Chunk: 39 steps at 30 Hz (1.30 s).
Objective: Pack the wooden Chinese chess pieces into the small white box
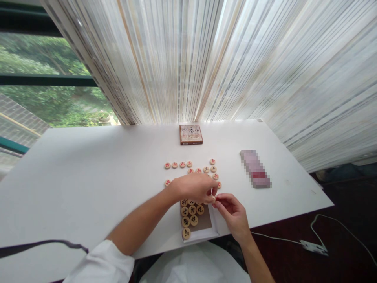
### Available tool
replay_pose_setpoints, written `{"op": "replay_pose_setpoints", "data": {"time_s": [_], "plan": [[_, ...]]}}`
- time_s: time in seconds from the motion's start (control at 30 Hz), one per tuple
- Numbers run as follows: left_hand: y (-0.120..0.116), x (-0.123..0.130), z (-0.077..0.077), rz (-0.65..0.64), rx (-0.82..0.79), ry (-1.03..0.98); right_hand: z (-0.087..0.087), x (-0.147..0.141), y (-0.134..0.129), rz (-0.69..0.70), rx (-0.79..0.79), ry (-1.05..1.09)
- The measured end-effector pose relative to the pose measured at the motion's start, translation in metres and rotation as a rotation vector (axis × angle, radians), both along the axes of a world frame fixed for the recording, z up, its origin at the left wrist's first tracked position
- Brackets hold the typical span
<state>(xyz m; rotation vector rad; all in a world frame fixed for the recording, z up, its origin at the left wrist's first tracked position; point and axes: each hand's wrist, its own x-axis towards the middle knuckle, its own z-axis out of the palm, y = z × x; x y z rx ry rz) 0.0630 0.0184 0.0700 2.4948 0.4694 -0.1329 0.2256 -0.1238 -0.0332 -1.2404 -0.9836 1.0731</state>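
Round wooden xiangqi pieces with red characters [182, 164] stand in loose rows on the white table, just beyond my left hand [193, 188]. Its fingertips pinch a small wooden piece [213, 199] over the open cardboard box tray [200, 232]. My right hand [232, 216] comes in from the near side, its finger and thumb closed on a small red-marked edge [216, 199] touching that spot. Several black-character pieces [188, 216] lie in the tray, partly hidden under my left hand.
A small illustrated box lid [191, 134] lies at the table's far edge. A long blurred pink and red packet [255, 168] lies to the right. Striped curtains and a window stand behind the table. A white cable and plug [313, 247] lie on the dark floor.
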Motion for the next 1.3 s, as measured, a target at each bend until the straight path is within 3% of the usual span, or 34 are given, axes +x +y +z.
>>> {"op": "replay_pose_setpoints", "data": {"time_s": [0.2,0.43,0.57,0.67,0.93,1.3], "plan": [[0.001,0.002,0.003,0.008,-0.004,-0.030,0.003,-0.007,-0.006,0.004,0.080,-0.116],[0.000,0.001,-0.002,-0.007,-0.167,-0.057,0.017,-0.011,-0.013,-0.037,0.142,-0.428],[0.001,-0.004,0.000,-0.036,-0.161,-0.025,0.021,-0.012,-0.014,0.001,0.073,-0.390],[0.001,-0.007,0.001,-0.046,-0.109,0.016,0.023,-0.014,-0.018,-0.007,0.020,-0.335],[-0.001,-0.005,-0.005,0.068,0.141,0.084,0.032,-0.019,-0.029,0.027,-0.094,-0.260],[-0.003,-0.002,-0.005,0.134,0.239,0.140,0.043,-0.021,-0.028,-0.012,-0.208,-0.591]]}}
